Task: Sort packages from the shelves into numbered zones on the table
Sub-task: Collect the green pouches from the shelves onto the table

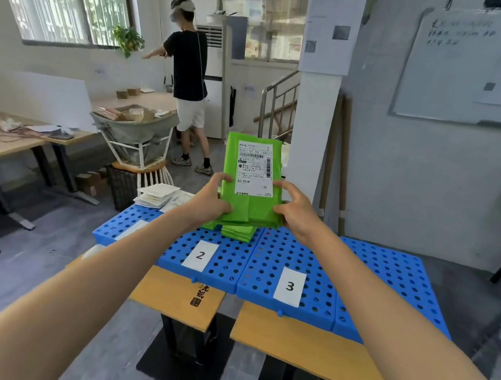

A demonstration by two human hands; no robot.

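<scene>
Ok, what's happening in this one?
A person is sorting parcels. Both hands, left hand and right hand, grip a green package by its lower corners, with the shipping label facing the camera. They hold it just above a pile of green packages at the far end of the blue perforated panels, beyond the label 2. The area by the label 3 holds nothing. White envelopes lie further left. Another person stands in the background.
</scene>
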